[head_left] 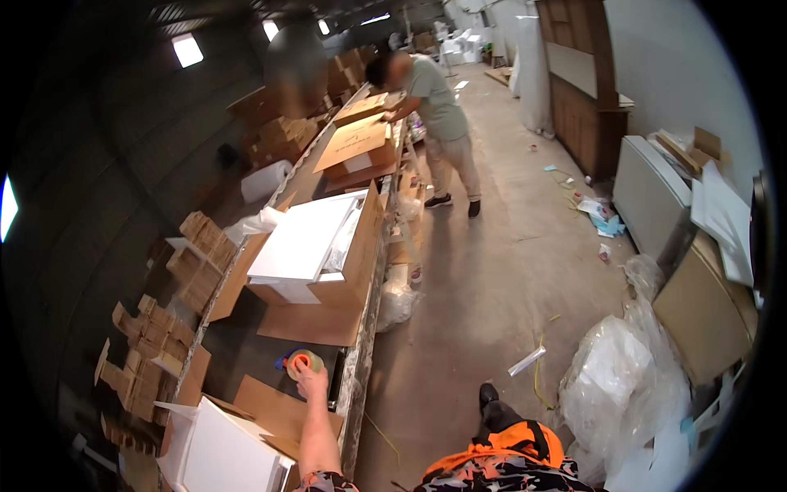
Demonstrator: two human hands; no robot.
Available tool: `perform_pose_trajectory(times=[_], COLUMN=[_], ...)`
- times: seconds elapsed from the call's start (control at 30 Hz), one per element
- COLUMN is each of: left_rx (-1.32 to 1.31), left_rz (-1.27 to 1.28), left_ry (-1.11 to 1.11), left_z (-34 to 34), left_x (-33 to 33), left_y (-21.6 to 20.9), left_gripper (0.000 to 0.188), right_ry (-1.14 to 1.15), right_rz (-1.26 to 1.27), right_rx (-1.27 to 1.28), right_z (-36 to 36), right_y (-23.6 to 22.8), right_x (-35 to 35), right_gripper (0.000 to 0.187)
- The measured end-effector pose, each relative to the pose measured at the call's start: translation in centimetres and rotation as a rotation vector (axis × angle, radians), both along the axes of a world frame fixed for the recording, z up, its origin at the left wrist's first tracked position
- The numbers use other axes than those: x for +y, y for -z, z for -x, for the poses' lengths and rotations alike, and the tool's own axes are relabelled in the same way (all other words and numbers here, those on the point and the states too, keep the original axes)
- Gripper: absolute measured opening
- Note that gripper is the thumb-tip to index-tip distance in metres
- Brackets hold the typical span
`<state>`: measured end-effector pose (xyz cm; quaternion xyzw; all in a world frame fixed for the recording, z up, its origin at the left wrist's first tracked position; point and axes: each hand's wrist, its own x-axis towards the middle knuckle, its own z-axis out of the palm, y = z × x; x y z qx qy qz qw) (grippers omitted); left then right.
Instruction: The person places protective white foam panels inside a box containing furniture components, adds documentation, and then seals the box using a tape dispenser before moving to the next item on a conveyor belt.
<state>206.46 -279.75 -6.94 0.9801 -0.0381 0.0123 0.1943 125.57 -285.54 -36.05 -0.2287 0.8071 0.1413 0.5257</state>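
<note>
My left hand (311, 384) is closed on a tape dispenser (300, 361) with an orange core and a blue part. It is above the dark conveyor (238, 348), between two open cardboard boxes. Ahead of it, a box (361, 262) with its flaps spread holds a white panel (299, 238) on top and clear plastic wrap at its side. Close to my forearm, a nearer box (283, 410) also has its flaps up, with white panels (225, 451) in it. My right hand is out of view.
A co-worker (438, 102) leans over closed cartons (357, 148) farther along the line. Stacked cardboard pieces (152, 336) stand left of the conveyor. To the right are a heap of clear plastic wrap (611, 369), leaning boards (709, 303) and litter on the concrete floor (492, 279).
</note>
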Motion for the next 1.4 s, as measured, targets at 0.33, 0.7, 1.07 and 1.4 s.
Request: perform_pose_trajectory(times=[0.33, 0.7, 1.07, 1.4], left_rx=[0.229, -0.569, -0.777, -0.581], left_rz=[-0.257, 0.321, -0.181, -0.201], left_ry=[-0.183, -0.523, 0.677, -0.081], left_z=[-5.6, -5.6, -18.7, -25.7], left_x=[-0.6, -9.8, -40.7, -39.5], left_y=[4.2, -5.9, -18.7, -16.2], left_gripper=[0.066, 0.040, 0.025, 0.049], right_ry=[-0.776, -0.857, -1.031, -0.551], right_rz=[0.977, 0.809, 0.378, 0.448], right_rx=[-0.199, -1.237, -2.050, -1.534], right_z=[-37.6, -78.6, -99.4, -117.3], right_y=[-3.3, -31.8, -46.1, -33.8], right_x=[-51.4, -55.5, -55.7, -71.4], right_gripper=[0.011, 0.053, 0.103, 0.061])
